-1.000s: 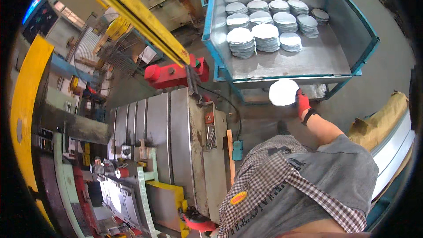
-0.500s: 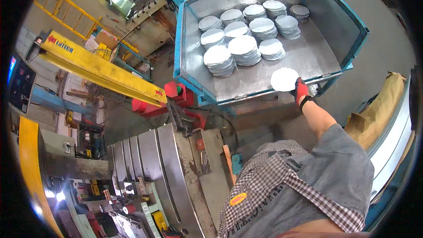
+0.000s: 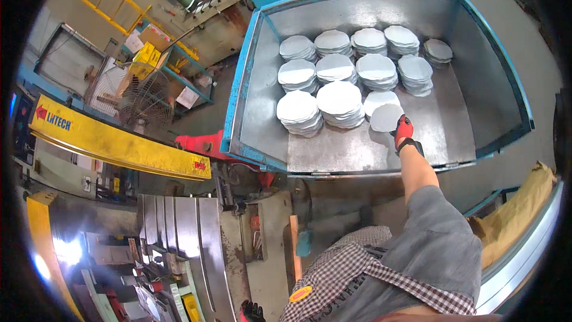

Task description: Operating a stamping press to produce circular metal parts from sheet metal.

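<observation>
My right hand (image 3: 404,133), in a red and black glove, grips the near edge of a thin grey metal disc (image 3: 385,118) with a wavy rim. The disc is over the near side of a short stack of like discs (image 3: 380,100), partly covering it. Several taller stacks of discs (image 3: 338,104) stand in rows inside a blue-edged metal bin (image 3: 500,65). My left hand (image 3: 253,311), gloved in black and red, shows at the lower edge beside the machine table, its fingers slightly apart and nothing visible in them.
A slotted metal machine table (image 3: 185,226) lies at the lower left. Above it a yellow beam (image 3: 119,137) reaches across from the left. Brown wrapping paper (image 3: 517,214) lies over sheet metal at the right. A yellow ladder (image 3: 107,0) and a fan (image 3: 145,98) stand farther left.
My right hand has carried the disc from the bin's near edge farther in, to the short front stack. The view has shifted, and more of my left hand shows.
</observation>
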### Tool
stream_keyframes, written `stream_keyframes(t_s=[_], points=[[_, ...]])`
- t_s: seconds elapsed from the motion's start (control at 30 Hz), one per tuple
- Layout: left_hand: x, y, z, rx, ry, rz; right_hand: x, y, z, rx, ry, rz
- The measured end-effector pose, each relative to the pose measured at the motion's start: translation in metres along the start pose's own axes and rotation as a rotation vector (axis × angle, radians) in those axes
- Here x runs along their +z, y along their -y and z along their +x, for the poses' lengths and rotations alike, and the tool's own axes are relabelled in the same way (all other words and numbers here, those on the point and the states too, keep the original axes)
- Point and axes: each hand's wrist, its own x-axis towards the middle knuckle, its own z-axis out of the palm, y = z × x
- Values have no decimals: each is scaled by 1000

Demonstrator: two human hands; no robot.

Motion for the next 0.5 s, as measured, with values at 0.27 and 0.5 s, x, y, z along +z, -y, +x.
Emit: stream_keyframes(t_s=[0.27,0.5], points=[[-14,-162,71,-793,-260,-1077,36,4,73,-20,78,-114],[13,-199,137,-657,-142,-992,40,34,52,-316,138,-933]])
